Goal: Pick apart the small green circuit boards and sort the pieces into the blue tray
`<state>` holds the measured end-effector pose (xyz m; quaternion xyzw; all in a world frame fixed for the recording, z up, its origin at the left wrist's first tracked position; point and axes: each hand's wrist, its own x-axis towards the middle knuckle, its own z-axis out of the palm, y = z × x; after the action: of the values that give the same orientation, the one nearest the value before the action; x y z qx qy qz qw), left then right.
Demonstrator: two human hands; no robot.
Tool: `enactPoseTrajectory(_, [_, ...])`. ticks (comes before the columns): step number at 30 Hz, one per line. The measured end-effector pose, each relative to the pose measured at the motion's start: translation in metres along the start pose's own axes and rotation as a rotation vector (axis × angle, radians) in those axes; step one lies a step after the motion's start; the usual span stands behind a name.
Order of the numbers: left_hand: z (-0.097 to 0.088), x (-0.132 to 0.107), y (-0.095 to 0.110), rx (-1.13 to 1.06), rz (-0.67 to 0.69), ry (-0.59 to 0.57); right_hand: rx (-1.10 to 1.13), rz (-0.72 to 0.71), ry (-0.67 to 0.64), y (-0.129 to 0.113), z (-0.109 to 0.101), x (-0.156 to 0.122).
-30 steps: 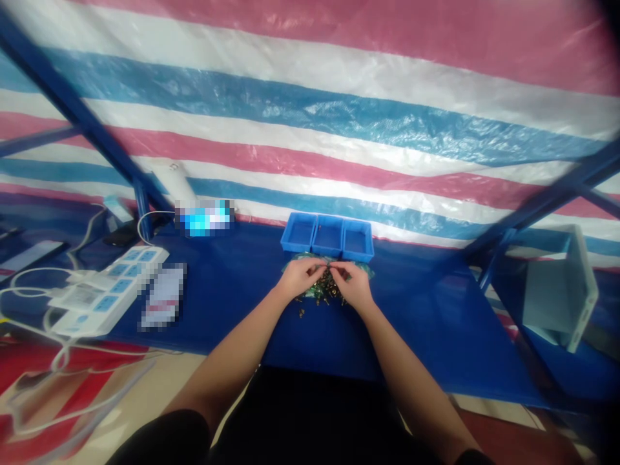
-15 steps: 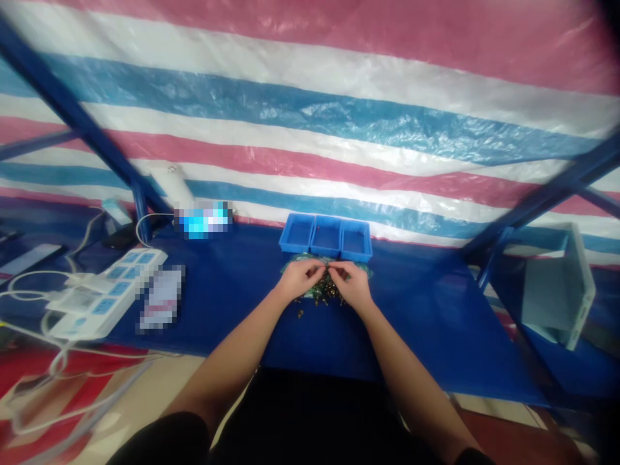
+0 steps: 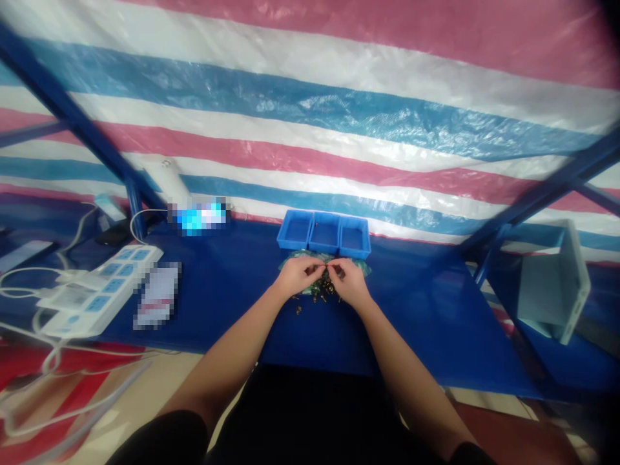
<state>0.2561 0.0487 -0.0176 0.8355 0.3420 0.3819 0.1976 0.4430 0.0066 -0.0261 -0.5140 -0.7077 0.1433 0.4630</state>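
Observation:
My left hand (image 3: pixel 299 274) and my right hand (image 3: pixel 349 279) meet fingertip to fingertip over a heap of small brass-coloured metal parts (image 3: pixel 325 290). Both are pinched closed. Whatever sits between the fingertips is too small to make out. Beneath the heap lies a greenish clear plastic bag (image 3: pixel 305 254), partly covered by my hands. One small metal part (image 3: pixel 298 310) rests apart on the blue table, nearer to me. Just beyond my hands stand three blue trays (image 3: pixel 324 234) side by side; the middle one has a tiny speck inside.
A white power strip (image 3: pixel 104 290) with plugs and cables lies to the left, beside a blurred-out packet (image 3: pixel 158 296). Further back are a lit, blurred-out device (image 3: pixel 201 216) and a white cylinder (image 3: pixel 168 184). A pale box-like stand (image 3: pixel 555 284) is at the right, past a blue frame post.
The whole view has shifted slightly. My hands stay together over the metal parts, fingertips still pinched, with only a small change in finger position.

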Motion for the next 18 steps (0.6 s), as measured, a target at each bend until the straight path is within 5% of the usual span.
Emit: enactPoseTrajectory(18, [0.0003,0.0005,-0.0001,-0.006,-0.054,-0.006,0.037,0.025,0.032,-0.0051,-0.0047,0.0007])
